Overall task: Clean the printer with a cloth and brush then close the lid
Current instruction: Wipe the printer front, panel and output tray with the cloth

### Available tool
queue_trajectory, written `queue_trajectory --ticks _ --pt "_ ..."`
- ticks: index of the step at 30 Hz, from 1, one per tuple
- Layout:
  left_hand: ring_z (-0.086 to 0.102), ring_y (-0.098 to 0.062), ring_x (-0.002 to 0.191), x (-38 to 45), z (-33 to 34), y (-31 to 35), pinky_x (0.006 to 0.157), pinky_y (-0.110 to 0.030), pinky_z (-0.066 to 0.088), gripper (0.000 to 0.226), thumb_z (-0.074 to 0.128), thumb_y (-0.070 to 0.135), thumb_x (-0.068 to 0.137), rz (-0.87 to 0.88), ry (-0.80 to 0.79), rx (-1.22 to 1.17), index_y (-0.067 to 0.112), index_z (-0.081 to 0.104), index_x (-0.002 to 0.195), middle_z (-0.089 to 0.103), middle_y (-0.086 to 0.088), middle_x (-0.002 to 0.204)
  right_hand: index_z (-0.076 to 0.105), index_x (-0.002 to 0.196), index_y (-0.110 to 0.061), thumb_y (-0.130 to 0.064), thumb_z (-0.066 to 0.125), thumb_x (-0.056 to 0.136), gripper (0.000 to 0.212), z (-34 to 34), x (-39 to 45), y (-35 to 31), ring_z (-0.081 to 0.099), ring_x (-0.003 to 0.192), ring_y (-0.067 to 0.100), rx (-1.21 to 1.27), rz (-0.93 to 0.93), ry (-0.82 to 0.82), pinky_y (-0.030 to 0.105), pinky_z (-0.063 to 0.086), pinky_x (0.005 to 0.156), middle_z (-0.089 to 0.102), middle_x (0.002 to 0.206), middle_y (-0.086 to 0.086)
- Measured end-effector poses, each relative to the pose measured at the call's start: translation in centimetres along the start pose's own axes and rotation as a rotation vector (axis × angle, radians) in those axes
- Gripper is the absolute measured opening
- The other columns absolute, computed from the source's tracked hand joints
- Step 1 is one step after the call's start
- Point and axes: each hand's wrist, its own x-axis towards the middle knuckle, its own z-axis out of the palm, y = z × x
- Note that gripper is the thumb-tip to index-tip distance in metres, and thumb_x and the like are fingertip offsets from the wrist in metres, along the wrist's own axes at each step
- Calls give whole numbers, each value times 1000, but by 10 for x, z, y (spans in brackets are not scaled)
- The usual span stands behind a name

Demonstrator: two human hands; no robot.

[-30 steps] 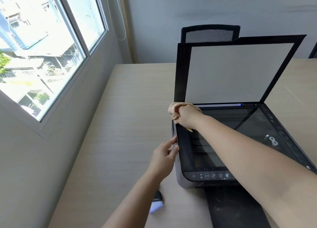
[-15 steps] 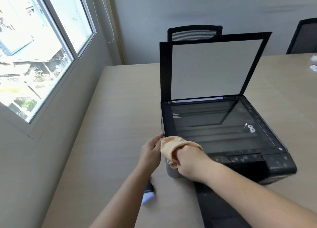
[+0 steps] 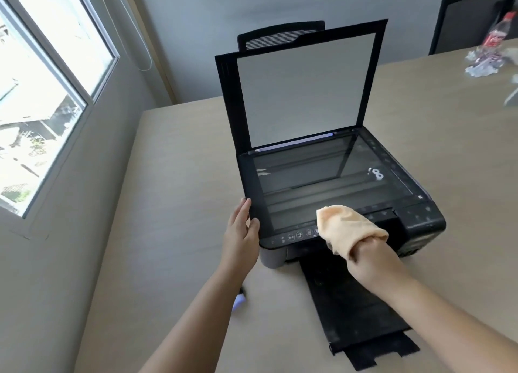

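Left hand point(image 3: 241, 232) flat against printer point(image 3: 414, 224) edge; right hand point(image 3: 367, 256) clutches cloth point(image 3: 347, 227) on its front

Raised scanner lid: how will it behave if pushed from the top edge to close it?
The lid is a flat, straight panel, so probably stiff. It stands nearly upright on its rear hinge and may drop once tipped forward. The printer might slide; the left hand already rests against its side.

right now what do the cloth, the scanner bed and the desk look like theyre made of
Cloth: soft peach fabric, likely microfibre; it folds and drapes over the right hand.
Scanner bed: glossy glass; it mirrors the raised lid.
Desk: matte, pale wood-grain, probably laminate; faint streaks, no shine.
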Motion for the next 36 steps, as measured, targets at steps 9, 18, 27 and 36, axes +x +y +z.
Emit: queue_trajectory --ticks 9,18,27,36 --pt "13 -8 147 -3 16 4 120 -35 18 49 46 12 98 119 56 133 23 39 145 19 11 158 73 79 -7 5 59 59 27 21 3 -44 68 66 26 95 -101 103 32 57 58 71 74 9" --pt "1 -25 149 -3 38 19 118 -45 4 43 42 23 91 446 131 579 24 57 132 22 3 159 74 83 -6 0 54 62 29 14 -6 -22 71 66 28 104 -88 142 29 57 53 72 75 11" --pt "8 -29 149 -2 65 38 116 -49 6 44 39 30 92 603 -20 831 23 58 131 29 4 157 66 105 -18 0 56 80 32 -19 8 32 62 95 23 -65 436 39 22 43 77 66 107 5" --pt "13 -31 147 -4 75 40 115 -49 6 44 36 32 91 659 -43 872 21 61 126 36 1 153 60 117 -22 -6 54 84 37 -30 4 5 46 122 23 14 361 39 27 32 101 54 128 2"
